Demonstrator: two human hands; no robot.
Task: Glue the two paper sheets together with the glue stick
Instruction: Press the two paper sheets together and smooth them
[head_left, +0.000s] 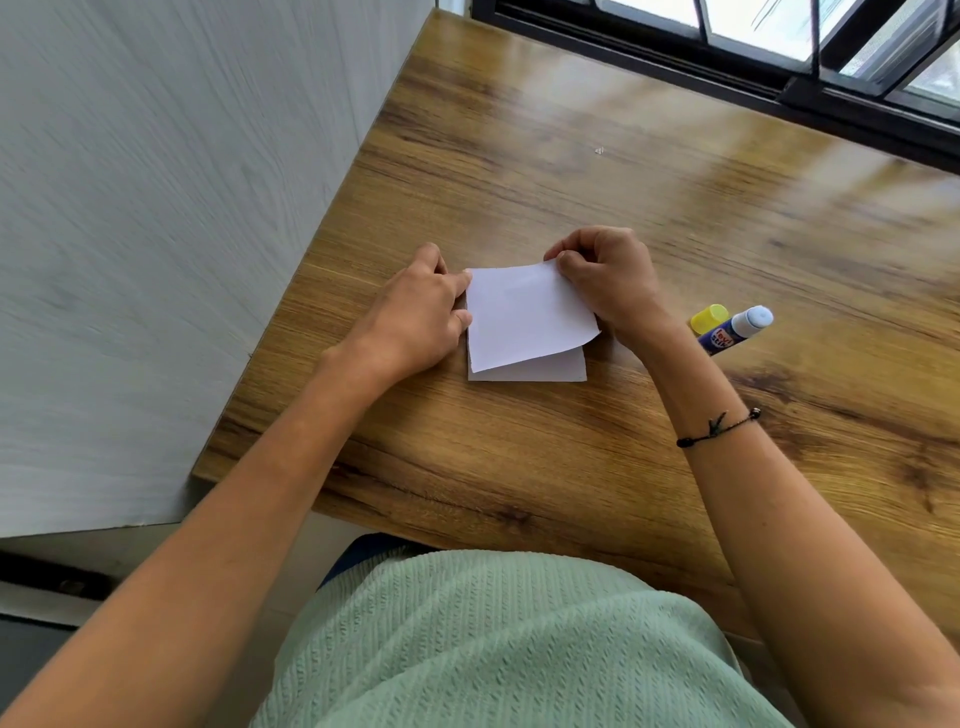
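- We see the right hand pinching the far right corner of the top sheet, lifted over the lower sheet mid-worktop.
- The left hand touches both sheets' left edge; we cannot tell its grip.
- The uncapped glue stick lies right, label partly legible, perhaps "stick", beside its yellow cap.

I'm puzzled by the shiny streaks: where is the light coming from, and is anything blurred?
Head view: daylight from the window glares in pale streaks on the table; the wall at left smears with blur; the top sheet and glue stick stay fairly sharp.
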